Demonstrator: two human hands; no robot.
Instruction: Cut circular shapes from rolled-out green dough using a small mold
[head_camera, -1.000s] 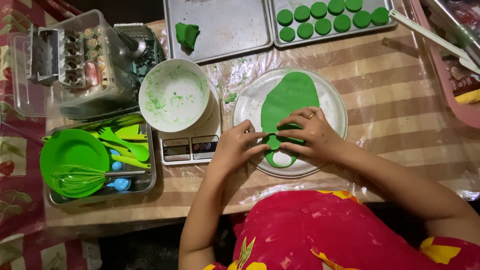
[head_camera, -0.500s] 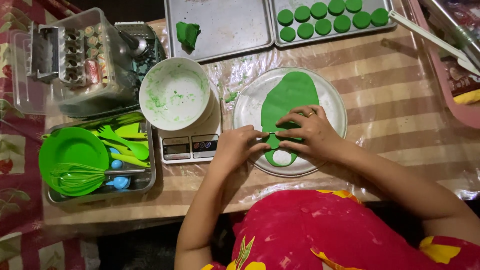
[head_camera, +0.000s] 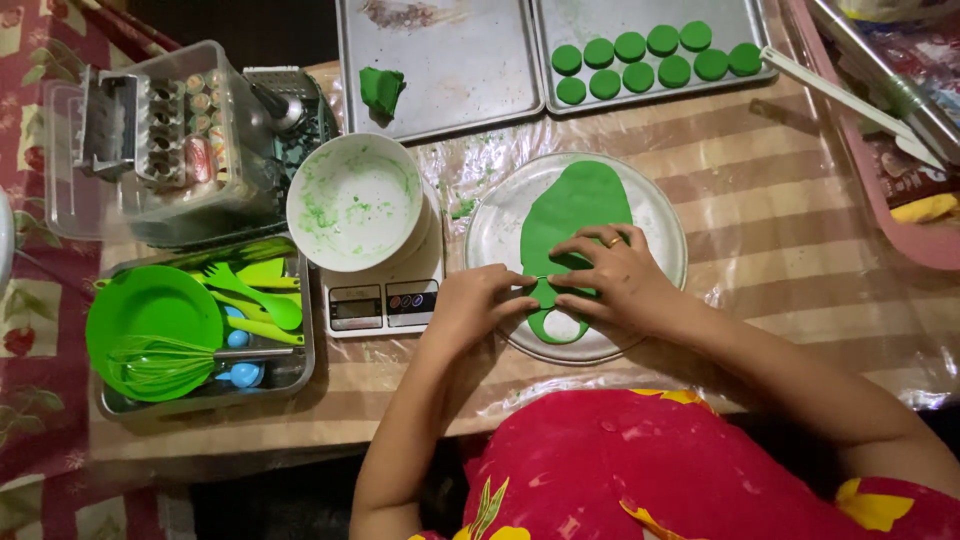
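A flat sheet of green dough (head_camera: 580, 205) lies on a round clear plate (head_camera: 660, 215) in the middle of the table. A round hole is cut near its lower end. My left hand (head_camera: 475, 300) and my right hand (head_camera: 610, 280) meet over the sheet just above that hole. Their fingertips pinch at something small on the dough; what it is stays hidden under the fingers. A ring shows on my right hand.
A white bowl (head_camera: 355, 200) smeared green sits on a kitchen scale (head_camera: 385, 300). Two metal trays at the back hold a dough lump (head_camera: 380, 88) and several green discs (head_camera: 655, 55). A tray of green utensils (head_camera: 185, 335) is at left, a pink tray (head_camera: 900, 215) at right.
Both hands stay over the dough above the hole, with only slight finger movement.
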